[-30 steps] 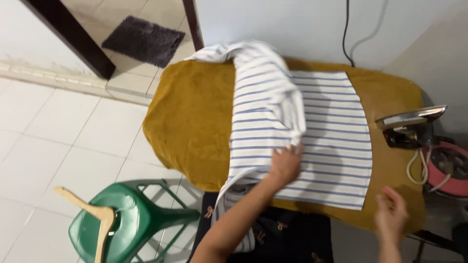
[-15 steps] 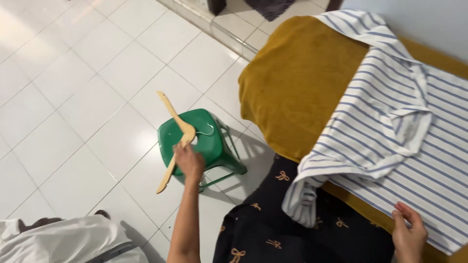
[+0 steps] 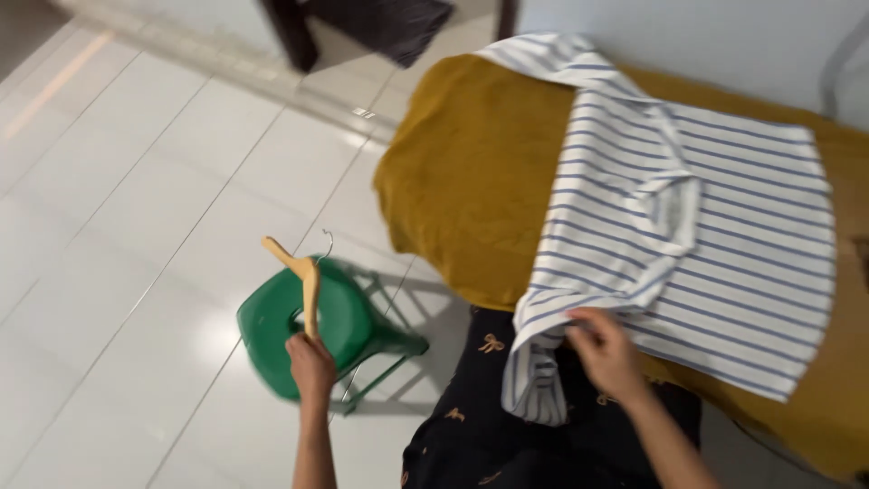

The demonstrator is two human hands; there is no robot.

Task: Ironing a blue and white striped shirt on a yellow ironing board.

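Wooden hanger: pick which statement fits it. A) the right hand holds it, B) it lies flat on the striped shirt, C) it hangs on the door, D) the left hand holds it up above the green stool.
D: the left hand grips the wooden hanger over the green stool, while the right hand pinches the striped shirt.

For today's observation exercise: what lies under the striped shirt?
The shirt lies on a mustard cloth, which shows to its left. The surface beneath that cloth is covered. The right hand grips the shirt's hanging edge.
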